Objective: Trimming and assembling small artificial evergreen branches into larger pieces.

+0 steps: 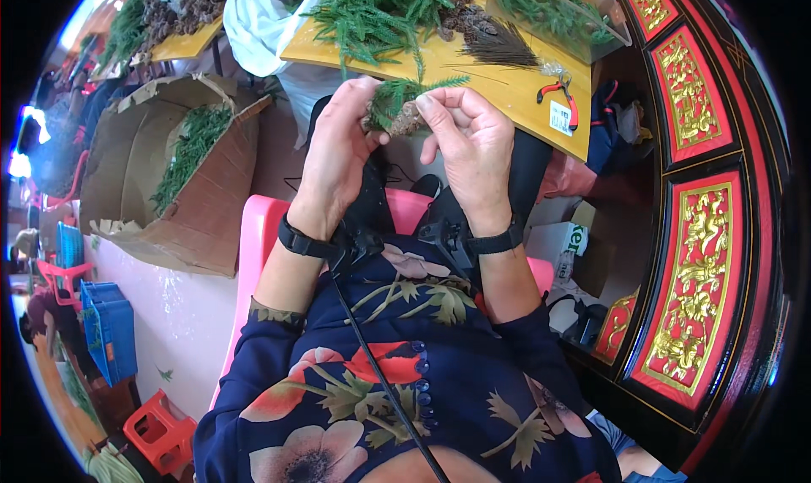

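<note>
Over my lap, close to the near edge of the yellow table (439,70), my two hands meet at a green artificial pine sprig (389,98) and a brown pine cone (409,120). My left hand (336,136) is closed on the sprig, its fingers curled behind the greenery. With thumb and forefinger, my right hand (473,136) pinches at the pine cone. Whether a wire lies between those fingertips I cannot make out. Just beyond lie a pile of green sprigs (372,14), a bundle of dark wires (504,45) and red-handled pliers (557,94).
A clear plastic bin (623,31) of greenery sits at the table's far right. On my left stands an open cardboard box (198,204) with more sprigs. A red stool (160,432) and blue crate (110,331) are farther left. Carved red-gold panels (697,280) rise at right.
</note>
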Motion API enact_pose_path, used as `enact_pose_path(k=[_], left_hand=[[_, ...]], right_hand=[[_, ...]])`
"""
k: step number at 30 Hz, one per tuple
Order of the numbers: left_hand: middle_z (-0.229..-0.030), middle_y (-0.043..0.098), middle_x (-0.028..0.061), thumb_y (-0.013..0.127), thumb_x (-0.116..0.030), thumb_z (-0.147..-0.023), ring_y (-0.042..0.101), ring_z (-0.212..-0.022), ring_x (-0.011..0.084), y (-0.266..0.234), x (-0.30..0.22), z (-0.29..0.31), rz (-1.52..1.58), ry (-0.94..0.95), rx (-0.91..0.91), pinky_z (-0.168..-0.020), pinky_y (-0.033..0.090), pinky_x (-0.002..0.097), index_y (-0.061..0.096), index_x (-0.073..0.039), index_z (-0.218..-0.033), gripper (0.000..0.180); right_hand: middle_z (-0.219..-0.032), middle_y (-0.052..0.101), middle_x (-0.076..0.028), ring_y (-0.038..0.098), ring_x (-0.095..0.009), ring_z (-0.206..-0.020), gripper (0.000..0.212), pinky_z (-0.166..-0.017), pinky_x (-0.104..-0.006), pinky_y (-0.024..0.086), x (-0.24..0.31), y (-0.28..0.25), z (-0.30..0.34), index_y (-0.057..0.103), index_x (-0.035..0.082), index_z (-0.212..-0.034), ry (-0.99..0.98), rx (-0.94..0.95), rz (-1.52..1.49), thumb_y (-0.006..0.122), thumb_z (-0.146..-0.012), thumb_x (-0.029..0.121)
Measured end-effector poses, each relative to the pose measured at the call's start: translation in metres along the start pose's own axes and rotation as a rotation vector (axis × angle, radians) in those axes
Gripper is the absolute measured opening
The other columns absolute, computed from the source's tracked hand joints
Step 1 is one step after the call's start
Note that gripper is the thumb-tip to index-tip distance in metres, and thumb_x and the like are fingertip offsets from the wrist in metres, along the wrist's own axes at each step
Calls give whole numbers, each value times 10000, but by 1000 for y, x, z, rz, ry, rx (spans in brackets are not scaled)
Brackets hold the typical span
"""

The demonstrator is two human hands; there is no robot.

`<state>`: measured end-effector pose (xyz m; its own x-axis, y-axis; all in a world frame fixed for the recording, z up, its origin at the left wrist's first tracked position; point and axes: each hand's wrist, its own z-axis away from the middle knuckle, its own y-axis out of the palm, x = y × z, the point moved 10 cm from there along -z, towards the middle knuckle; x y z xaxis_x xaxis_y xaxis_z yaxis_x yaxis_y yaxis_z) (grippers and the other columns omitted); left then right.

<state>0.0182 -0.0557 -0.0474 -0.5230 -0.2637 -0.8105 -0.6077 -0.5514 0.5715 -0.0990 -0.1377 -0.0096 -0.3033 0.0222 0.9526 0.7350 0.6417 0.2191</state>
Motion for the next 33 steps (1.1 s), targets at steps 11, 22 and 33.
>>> enact_pose_path(k=[11,22,33], left_hand=[[-894,633,-36,634,-135,-878,573,-765,45,1,-2,0,-106,37,35,-625,418,187,607,-84,-1012,146],[-787,599,-33,661,-57,-837,469,-612,9,-5,-8,-5,-232,151,-7,-547,341,162,603,-46,-930,110],[-766,593,-30,687,-36,-805,456,-576,1,-6,-5,-7,-225,152,-5,-513,315,151,589,-31,-901,138]], right_hand=[[-767,629,-55,528,-84,-477,177,-435,-191,395,1,-2,-1,608,-36,-936,-4,-2,18,650,-887,129],[-719,617,-24,504,-56,-477,143,-435,-184,376,0,2,1,625,-31,-911,10,37,66,648,-883,108],[-670,623,-3,509,-24,-526,108,-462,-175,392,5,8,3,641,-37,-856,-73,82,340,644,-861,71]])
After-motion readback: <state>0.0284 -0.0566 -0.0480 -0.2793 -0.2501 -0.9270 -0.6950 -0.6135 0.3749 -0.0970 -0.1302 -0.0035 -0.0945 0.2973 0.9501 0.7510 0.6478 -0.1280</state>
